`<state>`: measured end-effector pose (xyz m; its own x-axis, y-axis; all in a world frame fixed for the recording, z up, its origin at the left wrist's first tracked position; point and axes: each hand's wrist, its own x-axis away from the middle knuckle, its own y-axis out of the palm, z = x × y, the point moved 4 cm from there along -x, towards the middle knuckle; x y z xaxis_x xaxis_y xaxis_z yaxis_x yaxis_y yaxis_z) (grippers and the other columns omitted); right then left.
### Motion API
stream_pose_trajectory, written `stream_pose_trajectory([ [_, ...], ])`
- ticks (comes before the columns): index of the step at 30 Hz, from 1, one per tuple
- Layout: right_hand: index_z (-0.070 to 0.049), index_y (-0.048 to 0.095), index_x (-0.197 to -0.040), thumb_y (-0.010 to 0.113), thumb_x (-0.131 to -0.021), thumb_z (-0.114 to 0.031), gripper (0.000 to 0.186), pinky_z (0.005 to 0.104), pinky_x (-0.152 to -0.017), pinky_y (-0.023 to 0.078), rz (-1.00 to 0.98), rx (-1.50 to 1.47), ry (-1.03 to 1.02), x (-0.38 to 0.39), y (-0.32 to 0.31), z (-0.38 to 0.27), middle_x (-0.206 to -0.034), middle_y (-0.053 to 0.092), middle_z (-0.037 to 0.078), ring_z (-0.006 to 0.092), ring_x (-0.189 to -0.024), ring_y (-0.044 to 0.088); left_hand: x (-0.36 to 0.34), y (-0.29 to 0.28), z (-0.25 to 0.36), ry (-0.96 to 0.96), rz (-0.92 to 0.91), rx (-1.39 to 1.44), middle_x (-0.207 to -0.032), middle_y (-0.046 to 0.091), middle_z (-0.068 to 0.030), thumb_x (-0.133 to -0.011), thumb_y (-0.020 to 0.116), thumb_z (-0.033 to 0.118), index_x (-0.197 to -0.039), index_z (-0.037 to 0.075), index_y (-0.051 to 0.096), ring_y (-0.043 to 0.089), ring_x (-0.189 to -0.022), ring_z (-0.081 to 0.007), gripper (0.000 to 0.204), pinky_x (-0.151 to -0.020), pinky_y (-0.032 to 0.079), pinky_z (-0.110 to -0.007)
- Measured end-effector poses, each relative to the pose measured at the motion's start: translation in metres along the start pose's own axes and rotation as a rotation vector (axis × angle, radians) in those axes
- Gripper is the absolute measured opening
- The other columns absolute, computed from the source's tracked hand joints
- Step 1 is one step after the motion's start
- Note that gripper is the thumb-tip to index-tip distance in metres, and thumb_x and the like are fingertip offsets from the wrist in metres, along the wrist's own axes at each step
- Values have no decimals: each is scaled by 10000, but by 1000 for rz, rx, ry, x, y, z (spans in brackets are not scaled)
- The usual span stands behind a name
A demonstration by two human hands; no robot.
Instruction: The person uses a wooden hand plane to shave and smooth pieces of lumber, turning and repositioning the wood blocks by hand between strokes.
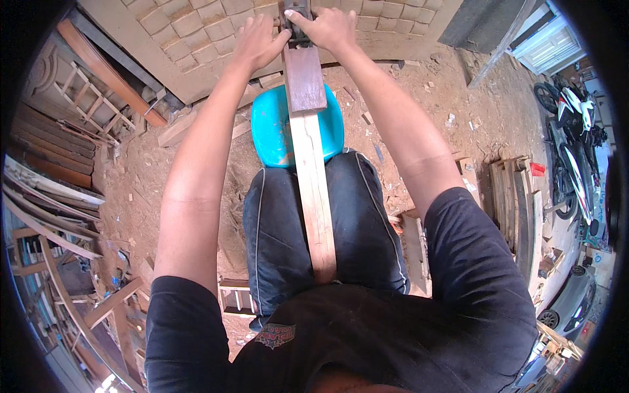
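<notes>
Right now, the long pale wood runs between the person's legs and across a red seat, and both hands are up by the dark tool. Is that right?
Not quite: the seat is turquoise, not red, as the head view shows. The long pale wood runs across it between the legs, with left hand and right hand by the dark tool.

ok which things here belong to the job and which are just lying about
Seemingly in use:
left hand, right hand, at dark tool
brown block
pale wooden strip
blue stool, beneath

Apparently lying about:
stacked planks
motorbike
grey car
</notes>
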<state>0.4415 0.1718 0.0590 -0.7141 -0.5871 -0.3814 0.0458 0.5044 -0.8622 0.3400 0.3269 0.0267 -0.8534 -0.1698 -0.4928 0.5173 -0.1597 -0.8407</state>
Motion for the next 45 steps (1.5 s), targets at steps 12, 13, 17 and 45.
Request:
stream_pose_trajectory([
  [12,-70,777,-790,600,-784,-814,765,503,-825,395,118,-139,-52,171,-20,-12,-725,708,188,351,-821,692,160,-38,99,63,53,125,-1017,545,-173,-919,626,387,-1071,23,576,497,-961,-381,397,-842,400,-497],
  [13,-68,776,-791,602,-783,-813,766,504,-828,395,112,-134,-53,176,-24,-15,-730,711,187,349,-827,692,166,-42,104,40,48,114,-1030,553,-171,-913,631,383,-1092,24,583,504,-975,-380,404,-850,404,-497],
  [17,-57,771,-806,606,-781,-809,771,511,-840,394,100,-103,-52,188,-31,-24,-762,724,186,344,-859,693,176,-51,113,-23,42,96,-1082,585,-160,-884,659,371,-1150,23,612,527,-1026,-373,440,-881,420,-489],
  [45,-29,735,-812,684,-788,-669,643,594,-888,408,97,-152,-89,350,-68,-52,-832,715,227,406,-899,680,321,-79,189,-117,42,184,-1099,587,-167,-842,685,337,-1109,33,613,538,-1079,-391,412,-891,433,-502],
])
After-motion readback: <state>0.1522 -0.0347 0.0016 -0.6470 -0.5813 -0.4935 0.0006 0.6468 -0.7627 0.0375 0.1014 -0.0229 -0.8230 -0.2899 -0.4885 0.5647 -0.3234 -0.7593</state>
